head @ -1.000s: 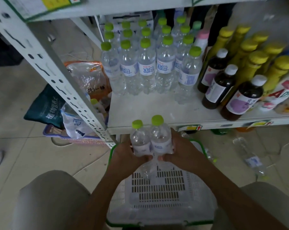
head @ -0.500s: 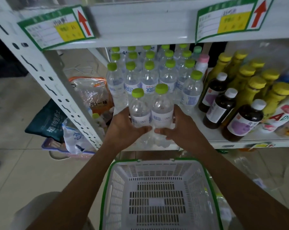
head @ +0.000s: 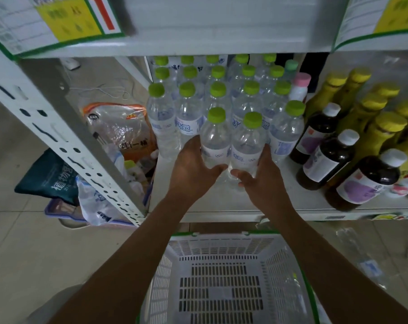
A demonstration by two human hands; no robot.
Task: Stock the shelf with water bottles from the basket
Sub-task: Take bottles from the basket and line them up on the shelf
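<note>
Left hand [head: 192,170], right hand [head: 262,181] grip two water bottles [head: 216,139].

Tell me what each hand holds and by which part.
The left hand grips the left water bottle round its lower body, at the label; the right hand grips the right water bottle the same way.

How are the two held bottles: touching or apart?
Touching. The head view shows the left bottle and right bottle pressed side by side with no gap, held between left hand and right hand.
</note>
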